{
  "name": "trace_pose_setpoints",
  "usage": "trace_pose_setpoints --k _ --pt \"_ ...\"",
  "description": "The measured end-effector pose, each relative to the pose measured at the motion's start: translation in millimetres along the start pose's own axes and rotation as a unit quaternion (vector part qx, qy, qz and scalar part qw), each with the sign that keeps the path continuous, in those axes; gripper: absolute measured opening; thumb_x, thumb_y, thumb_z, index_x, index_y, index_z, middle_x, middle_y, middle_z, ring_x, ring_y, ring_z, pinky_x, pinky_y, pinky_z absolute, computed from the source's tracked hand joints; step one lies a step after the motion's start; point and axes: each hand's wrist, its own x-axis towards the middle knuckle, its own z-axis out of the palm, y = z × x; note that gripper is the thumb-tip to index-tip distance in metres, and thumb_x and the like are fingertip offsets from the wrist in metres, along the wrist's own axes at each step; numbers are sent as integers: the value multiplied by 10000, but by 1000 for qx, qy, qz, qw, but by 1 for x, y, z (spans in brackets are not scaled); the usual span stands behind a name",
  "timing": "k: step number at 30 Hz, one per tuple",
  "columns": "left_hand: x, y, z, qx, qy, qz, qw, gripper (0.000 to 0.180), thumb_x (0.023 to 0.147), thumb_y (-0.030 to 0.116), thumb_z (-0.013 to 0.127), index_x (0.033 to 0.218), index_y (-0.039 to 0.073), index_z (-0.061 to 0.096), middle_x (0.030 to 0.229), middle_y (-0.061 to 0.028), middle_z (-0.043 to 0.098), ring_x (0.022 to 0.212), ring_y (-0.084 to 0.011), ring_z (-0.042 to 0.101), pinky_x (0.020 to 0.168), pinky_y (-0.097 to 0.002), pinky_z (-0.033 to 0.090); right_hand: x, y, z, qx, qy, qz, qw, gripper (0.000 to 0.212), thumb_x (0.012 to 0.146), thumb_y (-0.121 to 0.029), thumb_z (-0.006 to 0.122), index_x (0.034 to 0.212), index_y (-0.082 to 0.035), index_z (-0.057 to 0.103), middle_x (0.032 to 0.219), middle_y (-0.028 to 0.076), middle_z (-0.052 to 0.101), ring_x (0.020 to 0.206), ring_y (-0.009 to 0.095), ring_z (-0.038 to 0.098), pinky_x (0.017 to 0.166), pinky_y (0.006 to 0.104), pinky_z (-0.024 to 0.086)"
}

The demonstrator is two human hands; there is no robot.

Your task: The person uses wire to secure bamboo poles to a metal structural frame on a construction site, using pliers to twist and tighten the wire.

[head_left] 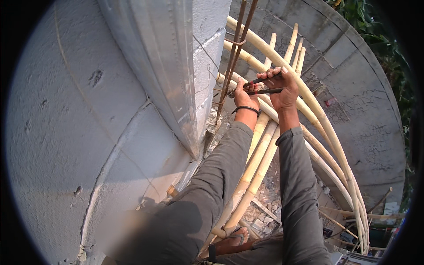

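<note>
A pair of long-handled pincers [264, 92] with dark handles and reddish marks lies between my hands, its handles spread apart. My right hand [286, 92] grips the handle ends. Closed around the pincers near the jaws is my left hand [247, 98], with a dark band on the wrist; what else it may hold is hidden. The jaws are up against upright rusty rebar [235, 55], which is crossed by a steel tie [235, 40]. Thin loose wire [210, 70] sticks out of the wall beside the bars.
Light bamboo poles [324, 119] cross beneath and beyond my hands, and more bamboo poles [251, 176] run down toward my foot [234, 240]. At left stands a grey wall [88, 110] with a metal channel [163, 66]. Rubble [267, 212] lies far below; a concrete wall [366, 106] curves on the right.
</note>
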Motion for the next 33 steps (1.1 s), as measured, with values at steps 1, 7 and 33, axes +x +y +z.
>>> trace_pose_setpoints --k 1,7,33 --pt "-1 -1 0 37 -9 8 999 201 958 234 578 923 45 521 747 -70 582 644 -204 598 706 -351 550 -6 -2 -4 1 67 -2 998 304 906 -281 560 942 17 604 788 129 598 851 326 630 874 490 484" --pt "-13 -12 10 182 174 69 965 244 880 33 636 1045 -71 491 888 -179 612 642 -258 648 557 -369 611 -52 -14 -4 -863 -43 -209 458 562 833 -224 655 1311 8 472 1321 205 483 1229 274 471 1045 492 335" --pt "5 -13 -34 379 52 79 920 465 918 306 644 1095 18 326 816 -127 590 615 -204 609 516 -362 529 5 -15 -42 -819 -209 139 516 483 780 -281 745 1179 -42 614 1000 119 668 943 238 649 820 372 502"
